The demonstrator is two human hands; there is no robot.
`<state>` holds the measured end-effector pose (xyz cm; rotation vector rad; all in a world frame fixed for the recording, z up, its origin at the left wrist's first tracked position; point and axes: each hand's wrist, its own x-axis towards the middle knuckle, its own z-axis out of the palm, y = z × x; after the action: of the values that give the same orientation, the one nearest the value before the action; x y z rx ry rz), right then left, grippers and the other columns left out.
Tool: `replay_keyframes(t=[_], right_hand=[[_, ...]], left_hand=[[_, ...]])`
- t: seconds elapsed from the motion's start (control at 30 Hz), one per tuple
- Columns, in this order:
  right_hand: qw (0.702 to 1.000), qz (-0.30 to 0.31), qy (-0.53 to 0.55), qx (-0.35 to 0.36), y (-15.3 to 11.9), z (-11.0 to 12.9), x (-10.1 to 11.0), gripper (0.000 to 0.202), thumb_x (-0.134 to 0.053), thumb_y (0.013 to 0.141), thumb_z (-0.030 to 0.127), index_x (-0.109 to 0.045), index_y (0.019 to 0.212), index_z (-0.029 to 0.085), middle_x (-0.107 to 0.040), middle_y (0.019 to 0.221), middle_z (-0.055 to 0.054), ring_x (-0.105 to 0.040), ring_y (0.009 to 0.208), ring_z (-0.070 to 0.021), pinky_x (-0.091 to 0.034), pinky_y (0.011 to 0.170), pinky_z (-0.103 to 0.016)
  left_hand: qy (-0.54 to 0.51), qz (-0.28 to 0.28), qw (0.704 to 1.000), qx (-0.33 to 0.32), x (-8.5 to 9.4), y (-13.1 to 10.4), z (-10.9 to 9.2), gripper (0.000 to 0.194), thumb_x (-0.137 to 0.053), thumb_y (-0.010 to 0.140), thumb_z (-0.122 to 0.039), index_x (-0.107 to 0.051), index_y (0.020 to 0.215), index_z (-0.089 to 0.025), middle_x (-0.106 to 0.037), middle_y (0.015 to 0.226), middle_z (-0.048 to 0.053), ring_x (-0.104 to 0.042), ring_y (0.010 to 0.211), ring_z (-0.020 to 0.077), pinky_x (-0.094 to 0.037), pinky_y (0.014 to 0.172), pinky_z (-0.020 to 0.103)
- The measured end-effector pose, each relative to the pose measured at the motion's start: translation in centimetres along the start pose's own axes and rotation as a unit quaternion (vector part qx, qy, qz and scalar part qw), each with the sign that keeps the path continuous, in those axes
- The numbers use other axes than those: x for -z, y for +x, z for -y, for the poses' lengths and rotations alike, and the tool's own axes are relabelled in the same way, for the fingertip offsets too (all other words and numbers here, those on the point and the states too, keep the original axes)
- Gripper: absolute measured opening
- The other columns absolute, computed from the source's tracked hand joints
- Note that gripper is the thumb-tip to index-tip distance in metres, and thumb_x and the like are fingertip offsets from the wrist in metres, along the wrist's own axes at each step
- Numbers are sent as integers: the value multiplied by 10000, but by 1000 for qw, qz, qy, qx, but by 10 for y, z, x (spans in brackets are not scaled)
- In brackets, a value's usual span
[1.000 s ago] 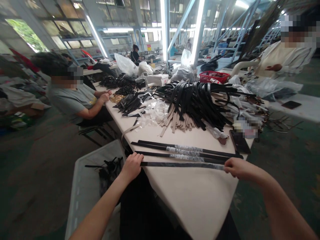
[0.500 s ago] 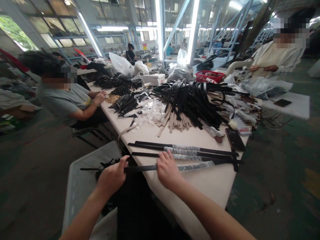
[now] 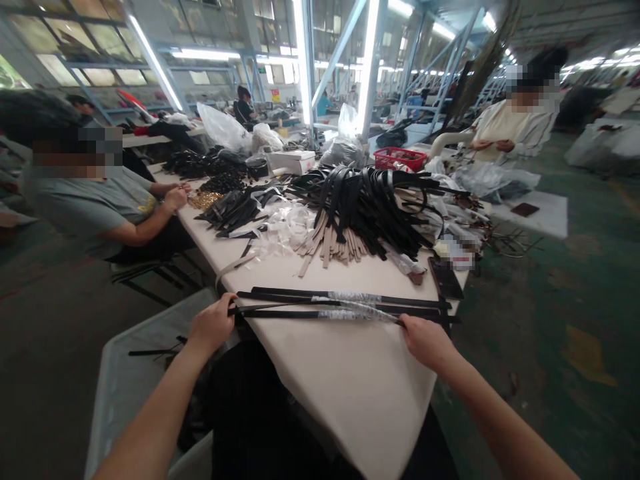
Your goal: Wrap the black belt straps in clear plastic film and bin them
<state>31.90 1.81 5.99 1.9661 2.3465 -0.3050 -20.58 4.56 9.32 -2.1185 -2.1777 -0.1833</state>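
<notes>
A black strap (image 3: pixel 280 306) with a clear plastic wrap round its middle is stretched between my two hands above the table. My left hand (image 3: pixel 214 325) pinches its left end near the table's left edge. Toward the other end, my right hand (image 3: pixel 425 340) grips the strap just past the wrapped part. Beneath and behind it, several similar wrapped black straps (image 3: pixel 290 315) lie side by side on the pale table (image 3: pixel 340 373). Their right ends rest near a dark phone (image 3: pixel 447 277).
A large heap of black straps (image 3: pixel 375 207) lies farther back, with white plastic scraps (image 3: pixel 285 227) beside it. A red basket (image 3: pixel 400 159) stands behind. One person (image 3: pixel 100 207) sits at the left. A translucent bin (image 3: pixel 113 393) is at the lower left.
My right hand has slid right along the strap, away from my left hand, and the strap now lies over the others. The camera view has shifted to the right.
</notes>
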Motion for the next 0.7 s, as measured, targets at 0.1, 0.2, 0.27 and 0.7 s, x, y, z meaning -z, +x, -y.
replay_keyframes(t=[0.1, 0.2, 0.27, 0.7], right_hand=[[1000, 4, -3, -15, -8, -11, -1, 219, -431, 965, 249, -630, 929, 165, -711, 877, -127, -679, 770, -258, -420, 682, -326], [998, -39, 19, 37, -14, 6, 7, 236, -430, 970, 257, -634, 879, 180, -692, 863, -107, -654, 827, -249, -416, 744, -328], [993, -82, 21, 81, -16, 20, 15, 242, -414, 973, 227, -639, 894, 186, -674, 875, -101, -627, 872, -251, -414, 801, -339], [980, -155, -1, 122, 1, -89, 13, 450, -444, 891, 109, -567, 1322, 145, -644, 1139, -151, -578, 1067, -286, -418, 1007, -430]], left_hand=[[-11, -47, 995, -83, 10, 3, -71, 533, -572, 801, -254, -487, 1311, -121, -562, 1319, 199, -508, 1242, 351, -354, 1067, 513], [-99, -46, 959, -263, 18, -12, -180, 666, -636, 824, -380, -394, 1416, -193, -434, 1465, 157, -346, 1383, 325, -230, 1163, 514], [-138, -13, 927, -349, 17, -19, -246, 642, -630, 853, -441, -396, 1412, -231, -455, 1450, 144, -376, 1364, 308, -256, 1150, 498], [-42, 35, 925, -377, -15, 29, -249, 302, -520, 953, -365, -558, 1194, -187, -627, 1095, 120, -595, 1039, 247, -439, 945, 396]])
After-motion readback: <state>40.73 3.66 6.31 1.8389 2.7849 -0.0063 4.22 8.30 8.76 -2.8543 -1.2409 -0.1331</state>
